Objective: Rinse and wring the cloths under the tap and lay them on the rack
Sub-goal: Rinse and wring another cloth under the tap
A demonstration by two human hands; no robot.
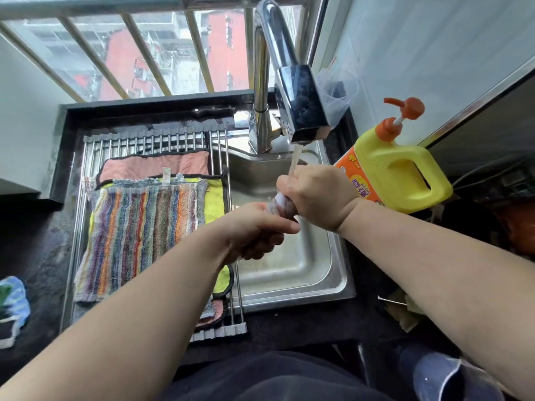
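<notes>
Over the steel sink (304, 273), both of the person's hands are closed around one rolled cloth (279, 208), a twisted greyish-pink bundle with a white edge showing. The right hand (315, 195) grips its upper end with fingers curled tight. The left hand (254, 230) wraps the lower end, forefinger lying along the top. The chrome tap (289, 82) is running, and its thin stream of water (295, 157) falls on the right hand's knuckles, right where that hand meets the cloth.

To the left, a roll-up metal rack (144, 140) spans that side of the sink. A striped cloth (142, 235) in many colours lies flat on it with a small white tag at its far edge; nothing on the tag can be read. Under it lies a yellow-green cloth (215, 198) with a dark border, and beyond both a pink cloth (156, 167), also dark-edged.

On the right, just beside the sink, stands a yellow detergent bottle (405, 172) with an orange pump (405, 111). Its orange label (351, 183) is partly hidden behind the right hand; it carries large yellow Chinese characters and small Latin letters that look like "KEON", though I cannot be sure of them.

On the dark counter at far left lies a crumpled blue cloth (14, 296).
</notes>
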